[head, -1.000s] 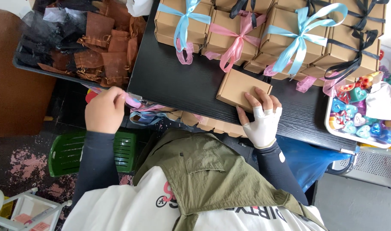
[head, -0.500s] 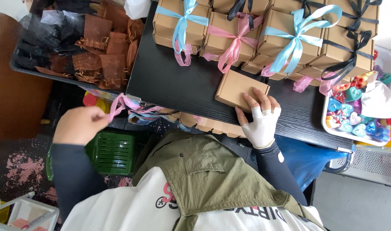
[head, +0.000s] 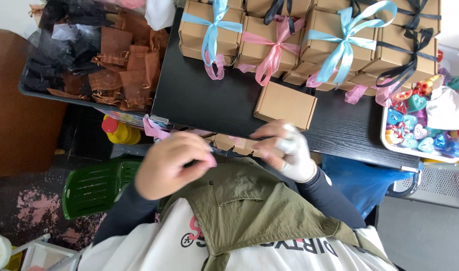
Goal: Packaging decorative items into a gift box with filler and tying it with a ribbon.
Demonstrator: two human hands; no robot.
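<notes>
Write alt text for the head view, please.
A person's left hand and right hand meet at the edge of a black table, pinching a pink ribbon; a plain kraft box sits just beyond, behind it ribbon-tied boxes.

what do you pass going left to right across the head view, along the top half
tray of brown and black pouches → box with light blue ribbon → box with pink ribbon → plain unribboned box → box with black ribbon → white tray of colourful heart pieces
</notes>
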